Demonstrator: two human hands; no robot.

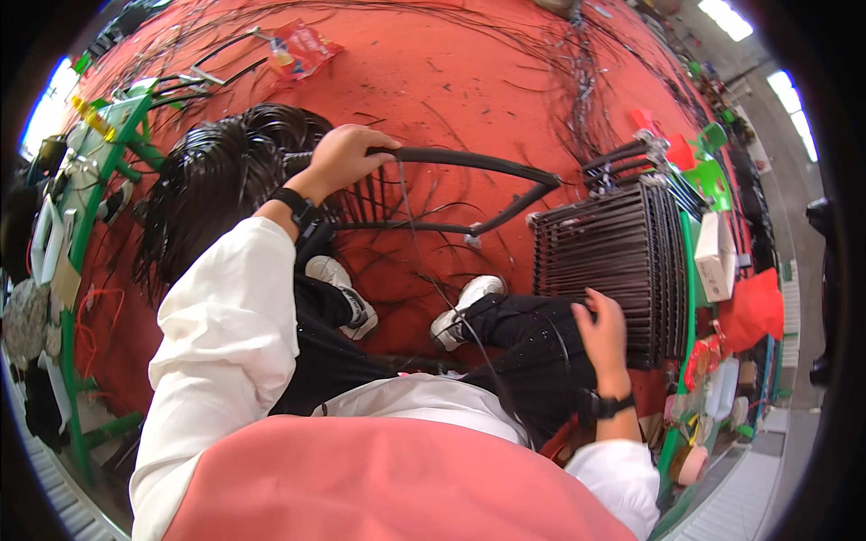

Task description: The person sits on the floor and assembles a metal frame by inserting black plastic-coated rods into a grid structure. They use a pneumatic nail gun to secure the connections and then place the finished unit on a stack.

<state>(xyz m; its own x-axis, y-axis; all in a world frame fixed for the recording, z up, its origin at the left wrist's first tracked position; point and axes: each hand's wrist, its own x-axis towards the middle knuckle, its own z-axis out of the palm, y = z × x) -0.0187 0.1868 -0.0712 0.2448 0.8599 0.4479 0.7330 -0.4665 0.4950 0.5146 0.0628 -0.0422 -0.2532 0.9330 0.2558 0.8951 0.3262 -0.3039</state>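
Note:
My left hand (345, 155) is closed around the upper bar of a dark frame wrapped in strip (467, 158), held out over the floor. The frame bends at a corner on the right, and its lower bar carries a small whitish tuft. Slats or strips span its left part. From the bar near my fingers, a thin dark strip (433, 277) trails down across my lap. My right hand (603, 331) is raised above my right thigh, slightly blurred, fingers apart with nothing visible in them. Beside it stands a stack of dark slatted panels (602, 250).
A heap of glossy dark strips (223, 169) lies left of my feet. Green-framed benches with clutter flank me, the left one (101, 155) bearing a yellow tool. A white box (714, 257) and a red bag (752, 308) are at right. A red packet (301, 51) and loose strips litter the red floor.

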